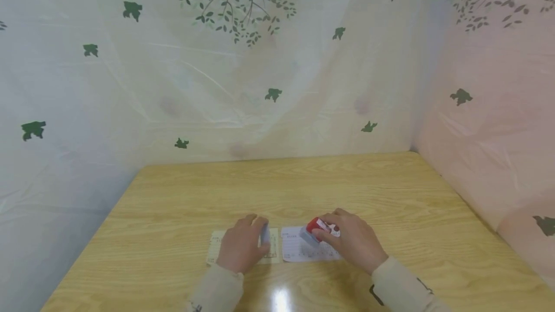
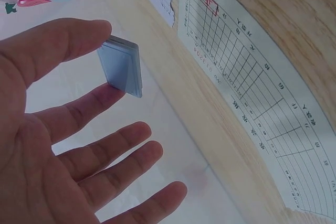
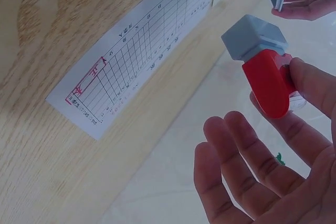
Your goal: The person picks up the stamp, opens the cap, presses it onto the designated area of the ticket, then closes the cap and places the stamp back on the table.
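Observation:
My right hand (image 1: 353, 237) pinches a red and grey stamp (image 3: 268, 82) between thumb and index finger, its other fingers loosely bent. In the head view the stamp is over the white paper form (image 1: 292, 247). A flat, square grey cap (image 2: 122, 66) is pinched on edge by the thumb and index finger of my left hand (image 1: 243, 244), the remaining fingers spread. Beneath that hand lies a pale yellow form (image 1: 214, 244), partly covered by it. Both forms bear a red boxed stamp mark, seen on the white one (image 3: 89, 80) in the right wrist view.
The forms lie side by side near the front of a wood-grain table (image 1: 277, 187). Pale sheeting (image 1: 243, 71) printed with leaves and branches hangs behind the table, with a pinkish sheet (image 1: 490, 143) along the right side.

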Tool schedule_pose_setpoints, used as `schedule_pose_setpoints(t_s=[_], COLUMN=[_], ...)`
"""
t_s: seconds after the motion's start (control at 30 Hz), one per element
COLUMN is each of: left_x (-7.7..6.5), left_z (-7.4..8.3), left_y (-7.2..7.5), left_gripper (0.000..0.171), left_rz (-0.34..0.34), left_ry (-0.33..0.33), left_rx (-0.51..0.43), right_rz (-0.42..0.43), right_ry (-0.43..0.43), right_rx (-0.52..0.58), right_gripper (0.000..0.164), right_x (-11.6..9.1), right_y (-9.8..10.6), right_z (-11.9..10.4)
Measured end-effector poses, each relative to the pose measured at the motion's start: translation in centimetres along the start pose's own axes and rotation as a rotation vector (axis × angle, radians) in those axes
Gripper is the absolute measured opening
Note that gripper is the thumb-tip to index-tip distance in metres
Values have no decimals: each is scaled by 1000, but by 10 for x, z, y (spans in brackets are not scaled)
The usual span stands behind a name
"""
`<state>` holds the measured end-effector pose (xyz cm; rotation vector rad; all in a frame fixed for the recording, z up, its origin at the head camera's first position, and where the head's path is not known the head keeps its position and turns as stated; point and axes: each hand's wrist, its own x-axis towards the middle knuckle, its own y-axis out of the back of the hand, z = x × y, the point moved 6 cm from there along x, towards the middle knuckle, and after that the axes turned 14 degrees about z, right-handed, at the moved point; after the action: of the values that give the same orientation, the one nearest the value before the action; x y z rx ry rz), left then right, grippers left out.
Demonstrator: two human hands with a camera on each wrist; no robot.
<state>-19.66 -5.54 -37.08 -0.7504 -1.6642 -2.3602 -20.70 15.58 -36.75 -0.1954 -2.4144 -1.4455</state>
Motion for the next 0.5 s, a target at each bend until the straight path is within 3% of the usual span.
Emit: schedule_pose_setpoints(t_s=[0.5], left_x=[0], left_z=[7], left_y=[0], left_gripper=[42], left_rz=[27], left_ry=[-25], left_rx=[-37], right_rz=[28], right_ry=[1], right_rx=[-9], right_gripper=[43], right_x=[-1], right_y=[0], right_z=[-2])
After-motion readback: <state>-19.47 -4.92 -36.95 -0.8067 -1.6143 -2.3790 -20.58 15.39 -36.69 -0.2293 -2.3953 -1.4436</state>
